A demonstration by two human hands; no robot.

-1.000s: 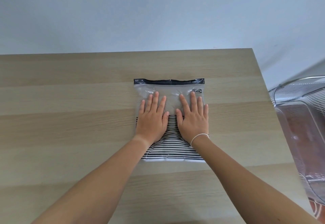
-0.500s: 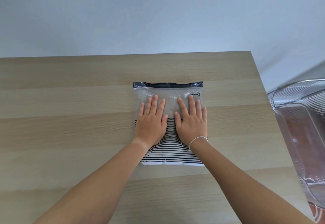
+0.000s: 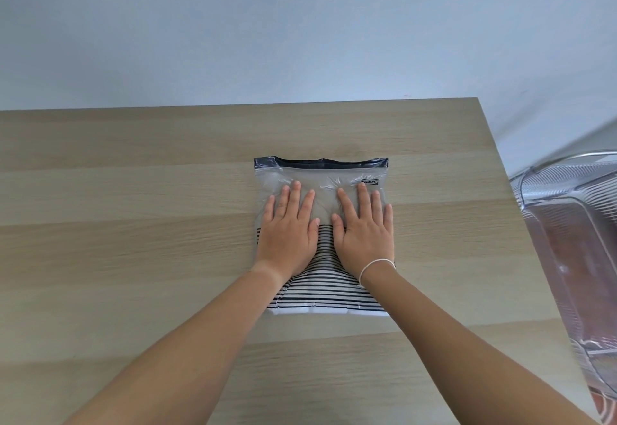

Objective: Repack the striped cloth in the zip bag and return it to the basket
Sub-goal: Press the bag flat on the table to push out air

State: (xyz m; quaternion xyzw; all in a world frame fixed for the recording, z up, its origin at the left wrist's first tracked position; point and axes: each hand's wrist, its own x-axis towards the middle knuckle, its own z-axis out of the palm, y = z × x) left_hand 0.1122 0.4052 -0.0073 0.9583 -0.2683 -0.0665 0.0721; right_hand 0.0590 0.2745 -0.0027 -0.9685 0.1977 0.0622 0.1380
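A pale wooden table (image 3: 133, 224) carries the zip bag (image 3: 320, 174), lying flat near its far right corner.

A single head-worn camera is looking forward and down, close over the desk (image 3: 133, 257), taking in the wall (image 3: 300, 23) behind.

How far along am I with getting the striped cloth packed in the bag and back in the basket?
Done: the striped cloth is folded inside the zip bag on the table. In hand: your left hand and right hand press flat on the bag. I cannot tell whether the dark zip strip is fully sealed. Left: carry the bag to the wire basket, beyond the table's right edge.
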